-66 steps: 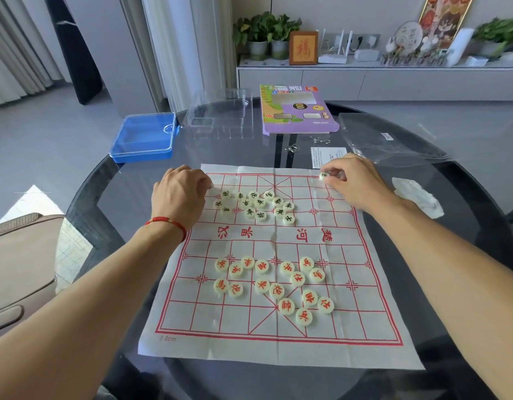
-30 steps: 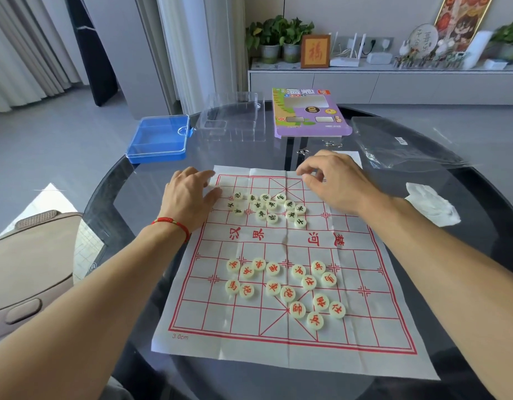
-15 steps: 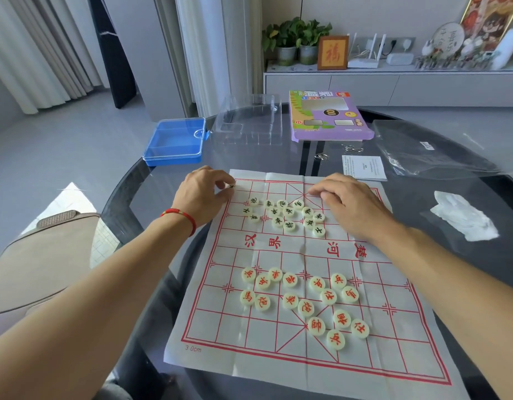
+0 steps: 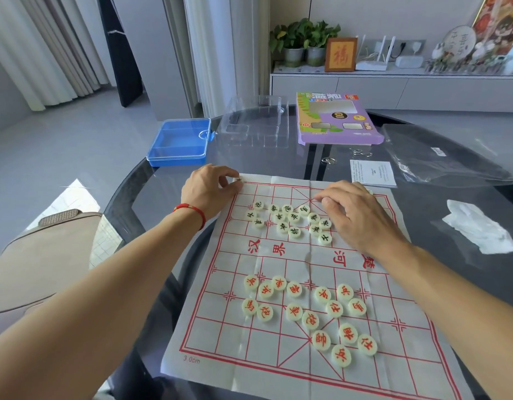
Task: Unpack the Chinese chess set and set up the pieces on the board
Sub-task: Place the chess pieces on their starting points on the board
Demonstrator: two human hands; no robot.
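Glass round table with the paper board spread flat, its river line running left-right across the person. Left hand pinches a green piece at the board's far-left corner, right hand hovers loosely curled, holding nothing, near the back row. Looks like back-rank placement has just begun; next, pull pieces from the green pile mid far half, while the red pile waits on the near half.

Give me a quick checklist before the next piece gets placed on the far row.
1. Board lies flat and unfolded: ok.
2. Left hand has a grip on a dark piece at the far left corner: ok.
3. That piece sits exactly on the corner crossing: cannot tell.
4. Right hand rests over the far right side, holding a piece: cannot tell.
5. Dark pieces sorted to their places: not ok, clustered.
6. Red pieces sorted: not ok, loose.
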